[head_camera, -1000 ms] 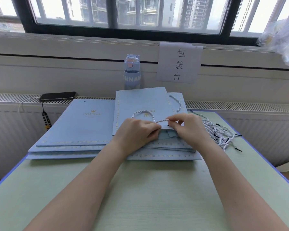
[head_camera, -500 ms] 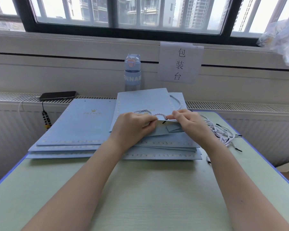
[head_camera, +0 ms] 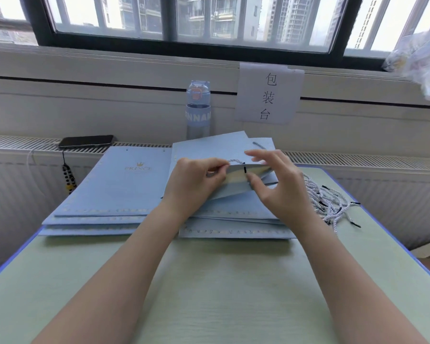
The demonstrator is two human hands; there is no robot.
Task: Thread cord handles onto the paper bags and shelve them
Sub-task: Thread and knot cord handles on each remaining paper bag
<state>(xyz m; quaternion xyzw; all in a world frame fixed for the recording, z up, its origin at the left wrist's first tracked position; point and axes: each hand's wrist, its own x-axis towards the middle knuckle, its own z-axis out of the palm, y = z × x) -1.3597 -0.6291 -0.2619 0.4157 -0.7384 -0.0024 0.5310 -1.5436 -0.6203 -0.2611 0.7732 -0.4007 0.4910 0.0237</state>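
A flat light-blue paper bag lies on top of the right-hand stack, its near mouth edge lifted. My left hand pinches that edge together with a white twisted cord. The cord's black tip pokes through the edge and hangs down inside the mouth. My right hand hovers at the mouth with fingers spread, thumb under the lifted edge near the tip, gripping nothing. Another cord handle shows at the bag's far end.
A second stack of blue bags lies to the left. Loose cords are heaped at the right on the green table. A water bottle, a phone and a paper sign are by the wall.
Both hands lifted the bag's near edge and the mouth opened. The cord's black tip went through the edge. My right hand let go of the cord and spread its fingers.
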